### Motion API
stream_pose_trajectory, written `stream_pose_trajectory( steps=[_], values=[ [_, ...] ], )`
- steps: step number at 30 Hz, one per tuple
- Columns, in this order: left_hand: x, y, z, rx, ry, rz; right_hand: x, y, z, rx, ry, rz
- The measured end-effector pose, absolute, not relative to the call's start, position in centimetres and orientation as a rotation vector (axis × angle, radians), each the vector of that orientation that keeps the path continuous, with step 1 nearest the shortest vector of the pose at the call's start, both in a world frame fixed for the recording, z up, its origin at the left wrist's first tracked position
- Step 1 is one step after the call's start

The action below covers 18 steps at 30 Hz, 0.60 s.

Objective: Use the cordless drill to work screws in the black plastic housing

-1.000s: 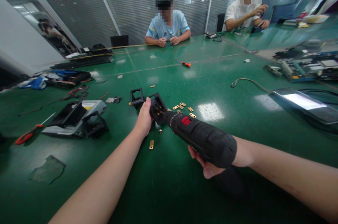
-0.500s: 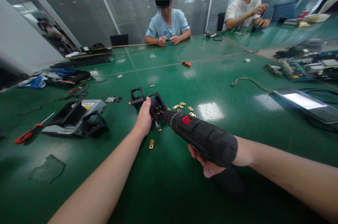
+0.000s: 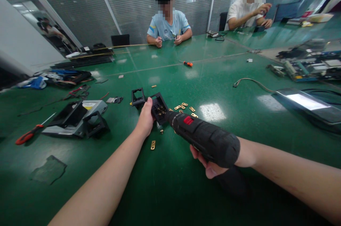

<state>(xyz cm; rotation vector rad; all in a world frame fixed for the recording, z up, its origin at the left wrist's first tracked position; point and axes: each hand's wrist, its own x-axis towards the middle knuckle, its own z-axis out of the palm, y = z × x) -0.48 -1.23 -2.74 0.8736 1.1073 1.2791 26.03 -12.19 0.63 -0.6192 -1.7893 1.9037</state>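
Note:
My left hand (image 3: 145, 119) is closed on a small black plastic housing (image 3: 159, 107) with brass contacts inside, tilted up off the green table (image 3: 165, 183). My right hand (image 3: 207, 165) grips a black electric screwdriver (image 3: 205, 139) with a red switch; its tip is pushed into the housing. Most of my right fingers are hidden under the tool. A second empty black frame (image 3: 138, 98) lies just behind the housing. Several small brass plates (image 3: 183, 106) lie scattered to the right, and one brass plate (image 3: 152, 144) lies near my left wrist.
A dismantled grey and black unit (image 3: 77, 119) and a red-handled screwdriver (image 3: 28, 134) lie at left. A flat panel with cable (image 3: 306, 103) and circuit boards (image 3: 306, 66) sit at right. A small orange screwdriver (image 3: 188, 64) lies mid-table. Two other people sit at the far edge.
My hands and the screwdriver have barely shifted. The person in the blue shirt across the table has parted their hands.

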Motion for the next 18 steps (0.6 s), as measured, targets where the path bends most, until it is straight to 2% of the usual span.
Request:
stream_pose_trajectory(
  steps=[18],
  values=[
    [-0.4, -1.3, -2.6, 0.890, 1.120, 1.303, 25.8, -12.2, 1.6, -0.602, -1.729, 1.924]
  ],
)
